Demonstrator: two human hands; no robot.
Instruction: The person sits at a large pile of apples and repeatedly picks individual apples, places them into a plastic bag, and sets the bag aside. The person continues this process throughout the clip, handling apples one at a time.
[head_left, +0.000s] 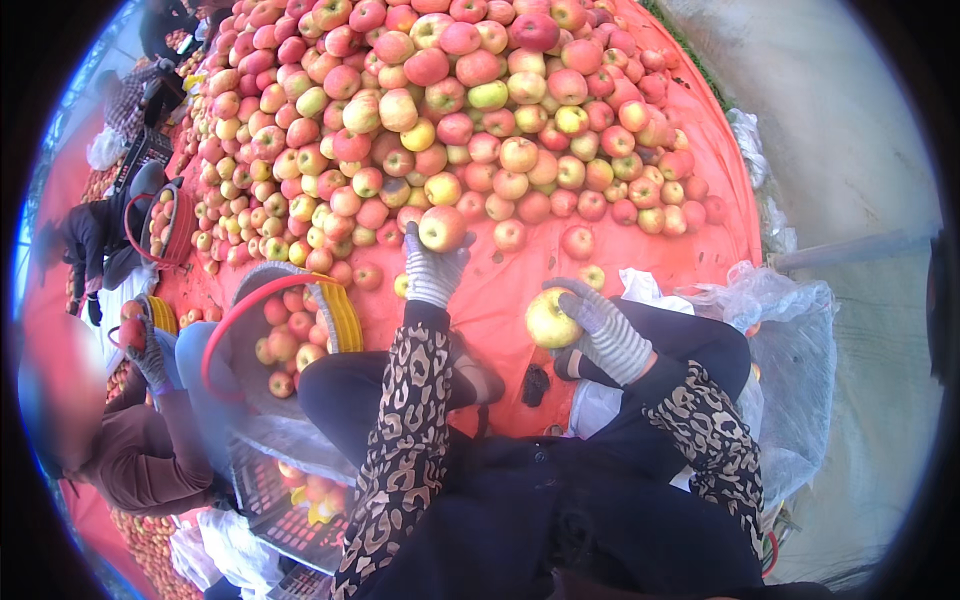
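Note:
My left hand (436, 271), in a grey-and-white striped glove, grips a red-and-yellow apple (442, 229) at the near edge of a large apple pile (450, 112). To the right, my right hand (607, 326) wears a matching glove and holds a pale yellow apple (553, 318) above the red sheet (491, 322). Several loose apples lie on the sheet between the pile and me, among them a red one (577, 242) and a yellowish one (591, 277). The undersides of both held apples are hidden.
By my left knee stands a lined basket (345, 311) with a red handle, holding apples. Below it is a dark plastic crate (266, 487) with apples inside. A clear plastic bag (795, 375) sits at my right. A co-worker's gloved hand (152, 360) holds an apple at far left.

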